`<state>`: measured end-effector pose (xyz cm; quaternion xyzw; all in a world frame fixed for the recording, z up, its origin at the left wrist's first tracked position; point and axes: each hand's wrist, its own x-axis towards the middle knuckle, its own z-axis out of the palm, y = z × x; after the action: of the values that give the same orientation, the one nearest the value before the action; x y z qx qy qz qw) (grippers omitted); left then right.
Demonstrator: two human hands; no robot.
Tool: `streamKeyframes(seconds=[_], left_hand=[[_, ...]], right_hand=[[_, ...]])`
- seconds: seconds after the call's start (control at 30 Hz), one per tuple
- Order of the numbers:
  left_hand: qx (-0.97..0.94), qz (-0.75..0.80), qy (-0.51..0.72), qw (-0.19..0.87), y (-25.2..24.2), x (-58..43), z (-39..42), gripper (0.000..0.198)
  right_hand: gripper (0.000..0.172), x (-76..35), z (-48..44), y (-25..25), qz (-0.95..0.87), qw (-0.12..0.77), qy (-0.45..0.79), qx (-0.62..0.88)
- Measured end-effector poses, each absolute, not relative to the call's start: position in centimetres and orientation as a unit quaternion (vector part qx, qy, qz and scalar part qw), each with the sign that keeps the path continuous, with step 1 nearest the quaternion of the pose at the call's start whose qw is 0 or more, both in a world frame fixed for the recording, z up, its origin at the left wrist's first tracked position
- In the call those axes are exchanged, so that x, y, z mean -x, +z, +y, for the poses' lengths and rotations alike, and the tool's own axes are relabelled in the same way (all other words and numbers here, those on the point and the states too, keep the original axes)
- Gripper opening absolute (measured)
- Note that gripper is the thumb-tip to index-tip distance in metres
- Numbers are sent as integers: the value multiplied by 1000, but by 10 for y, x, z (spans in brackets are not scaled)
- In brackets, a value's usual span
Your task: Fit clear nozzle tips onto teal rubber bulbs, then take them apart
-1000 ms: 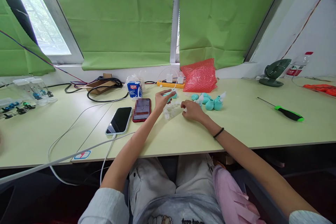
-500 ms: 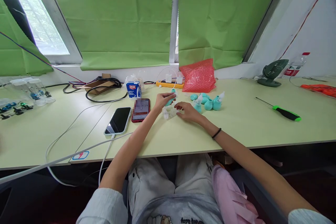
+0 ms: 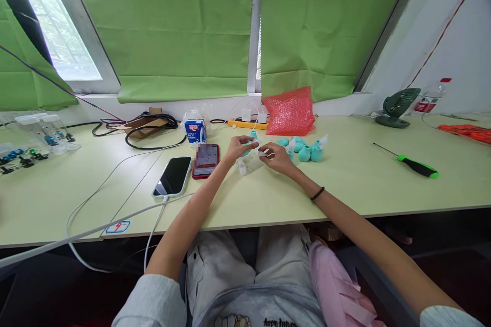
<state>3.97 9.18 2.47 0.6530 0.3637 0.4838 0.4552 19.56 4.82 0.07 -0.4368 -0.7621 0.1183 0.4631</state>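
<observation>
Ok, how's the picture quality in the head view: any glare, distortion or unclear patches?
Head view, upper left: the window is washed out; head view, left of centre: the red phone has a pixelated patch; head view, middle: the clear pieces below the left hand are too pale to tell apart; head view, edges: things look stretched, probably wide-angle.

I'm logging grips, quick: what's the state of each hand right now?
Left hand: closed, holding a teal bulb.
Right hand: curled in at a small whitish piece; whether it is gripped cannot be told.

Pale table (image 3: 337, 184), two phones (image 3: 172, 177), teal bulbs (image 3: 304, 153), screwdriver (image 3: 417, 166)
</observation>
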Motion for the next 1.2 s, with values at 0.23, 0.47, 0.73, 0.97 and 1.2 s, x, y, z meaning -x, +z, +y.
streamKeyframes(seconds=[0.23, 0.47, 0.73, 0.97, 1.2], left_hand=[[-746, 369, 447, 328, 17, -33, 105, 33], [-780, 350, 394, 338, 20, -32, 102, 36], [-796, 353, 374, 321, 16, -29, 103, 43], [-812, 355, 354, 299, 17, -29, 103, 44], [-817, 334, 359, 302, 24, -30, 97, 39]], right_hand=[[21, -197, 50, 4, -669, 559, 180, 455], [27, -202, 54, 2, -667, 553, 226, 445], [23, -204, 55, 0, -684, 534, 238, 436], [23, -202, 50, 4, -677, 531, 265, 436], [33, -209, 49, 10, -626, 522, 385, 434]])
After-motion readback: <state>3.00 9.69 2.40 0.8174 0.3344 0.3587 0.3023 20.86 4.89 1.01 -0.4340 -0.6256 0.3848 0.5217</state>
